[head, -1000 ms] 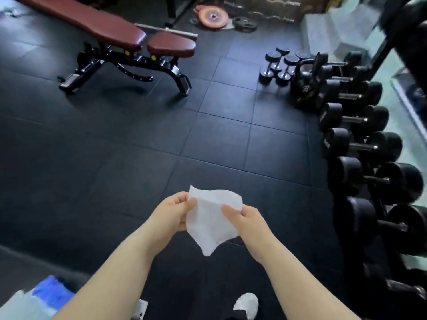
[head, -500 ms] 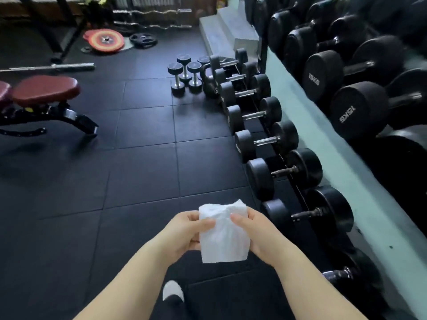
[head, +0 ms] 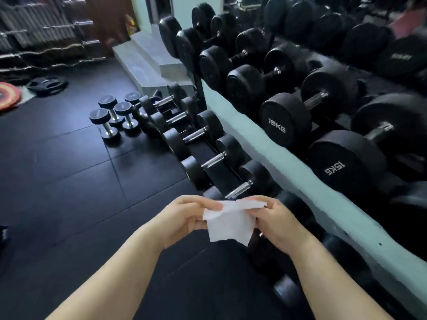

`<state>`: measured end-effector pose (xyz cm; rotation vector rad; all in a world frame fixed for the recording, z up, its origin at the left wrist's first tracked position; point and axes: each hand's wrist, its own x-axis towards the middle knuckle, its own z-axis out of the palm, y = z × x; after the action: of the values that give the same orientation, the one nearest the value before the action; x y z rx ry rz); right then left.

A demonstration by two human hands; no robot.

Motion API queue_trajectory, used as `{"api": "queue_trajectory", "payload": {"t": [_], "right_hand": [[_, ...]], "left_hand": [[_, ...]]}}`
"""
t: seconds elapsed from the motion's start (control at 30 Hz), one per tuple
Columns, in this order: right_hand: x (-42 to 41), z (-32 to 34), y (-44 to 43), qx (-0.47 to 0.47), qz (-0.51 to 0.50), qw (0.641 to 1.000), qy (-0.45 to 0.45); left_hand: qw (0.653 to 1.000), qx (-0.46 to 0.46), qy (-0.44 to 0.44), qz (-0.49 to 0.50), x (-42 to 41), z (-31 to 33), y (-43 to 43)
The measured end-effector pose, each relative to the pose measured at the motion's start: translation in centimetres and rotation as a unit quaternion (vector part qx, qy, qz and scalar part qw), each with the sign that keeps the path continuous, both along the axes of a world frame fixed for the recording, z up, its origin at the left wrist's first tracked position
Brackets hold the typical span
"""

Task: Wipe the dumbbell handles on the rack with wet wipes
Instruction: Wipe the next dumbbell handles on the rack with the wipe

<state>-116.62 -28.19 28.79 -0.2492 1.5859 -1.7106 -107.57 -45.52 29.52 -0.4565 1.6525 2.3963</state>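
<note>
Underfoot, dark floor tiles (head: 69,181), dumbbell rack (head: 218,168) alongside

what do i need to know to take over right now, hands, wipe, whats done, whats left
Hands: left hand and right hand both pinch the wet wipe by its top edge, in the air.
Nearest lower-rack handle lies just beyond the wipe; 15KG dumbbells sit on the upper rack, right.
Done: wipe in hand. Left: wiping the handles; the wipe touches none.
</note>
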Motion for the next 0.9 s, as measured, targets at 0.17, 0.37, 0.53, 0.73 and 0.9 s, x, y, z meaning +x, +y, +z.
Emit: {"api": "queue_trajectory", "payload": {"t": [0.17,0.37,0.53,0.73,0.9], "right_hand": [[-7.4,-0.4,-2.9,0.021,-0.071,0.997,-0.020],[-18.3,0.2,-7.5,-0.016,-0.122,0.992,-0.030],[-25.4,2.0,-12.0,0.129,-0.104,0.982,0.088],[-31.0,2.4,-14.7,0.120,-0.173,0.974,0.086],[-34.6,3.0,-19.3,0.155,-0.295,0.941,0.067]], "left_hand": [[0.991,-0.120,-0.022,-0.049,-11.0,-0.7,-3.5],[0.949,-0.309,0.061,-0.017,-23.1,-1.1,-7.8],[0.937,-0.331,0.105,-0.032,-31.4,0.2,-11.3],[0.931,-0.308,0.168,-0.100,-39.1,1.0,-14.5],[0.918,-0.287,0.231,-0.145,-47.0,1.9,-19.0]]}}
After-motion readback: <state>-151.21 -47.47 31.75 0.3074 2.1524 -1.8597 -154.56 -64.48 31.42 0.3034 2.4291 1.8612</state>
